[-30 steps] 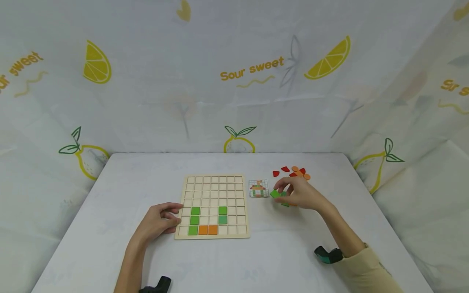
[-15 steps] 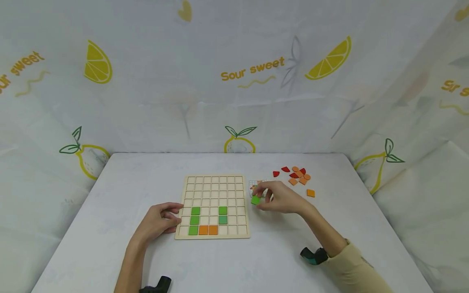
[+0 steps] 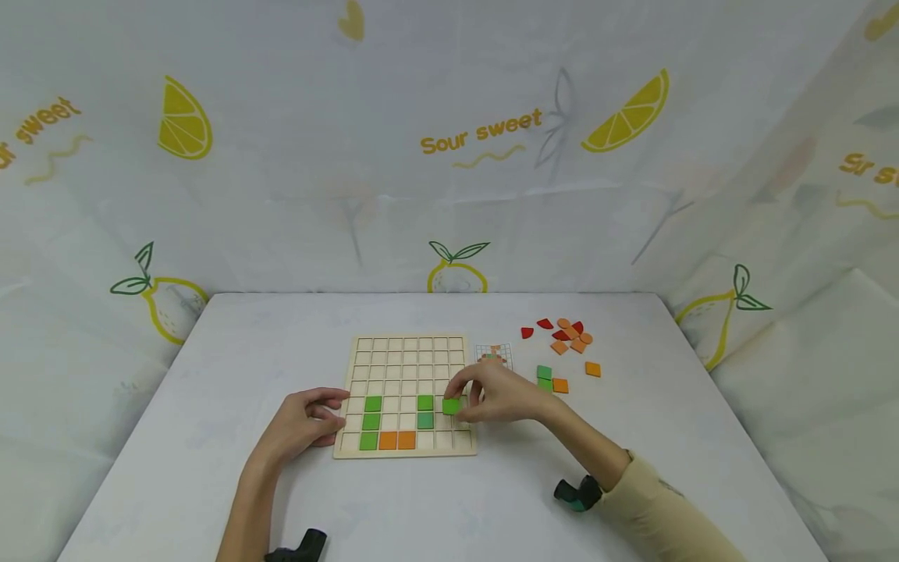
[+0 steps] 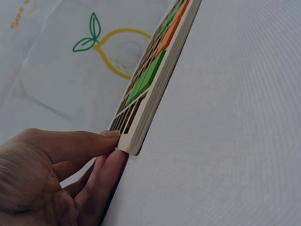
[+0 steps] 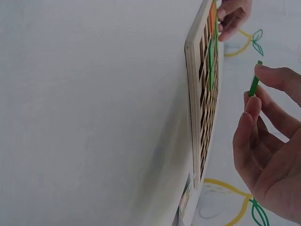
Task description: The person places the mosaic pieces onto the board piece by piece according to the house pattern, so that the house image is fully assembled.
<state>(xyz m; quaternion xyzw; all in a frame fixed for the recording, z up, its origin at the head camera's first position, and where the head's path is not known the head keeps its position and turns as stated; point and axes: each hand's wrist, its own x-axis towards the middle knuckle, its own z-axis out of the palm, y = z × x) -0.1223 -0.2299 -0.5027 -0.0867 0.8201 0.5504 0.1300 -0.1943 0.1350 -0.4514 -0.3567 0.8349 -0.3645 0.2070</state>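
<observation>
A light wooden grid board (image 3: 407, 351) lies on the table, with green and orange square tiles in some of its lower cells. My left hand (image 3: 309, 417) holds the board's left edge, thumb and fingers at the rim in the left wrist view. Between thumb and fingertip my right hand (image 3: 502, 394) pinches a green square tile (image 3: 451, 407) over the board's right part. The right wrist view shows this tile (image 5: 255, 80) edge-on, raised off the board. A pattern card (image 3: 495, 353) right of the board is partly hidden behind my right hand.
Right of the card lie two green tiles (image 3: 544, 372) and an orange square (image 3: 559, 385); another orange square (image 3: 593, 369) is farther right. Behind them is a loose group of red pieces (image 3: 545, 323) and orange pieces (image 3: 586, 338). A printed white cloth rises behind the table.
My right hand has carried the green tile leftward from the loose pieces, past the card, to over the board. My left hand has stayed at the board's edge.
</observation>
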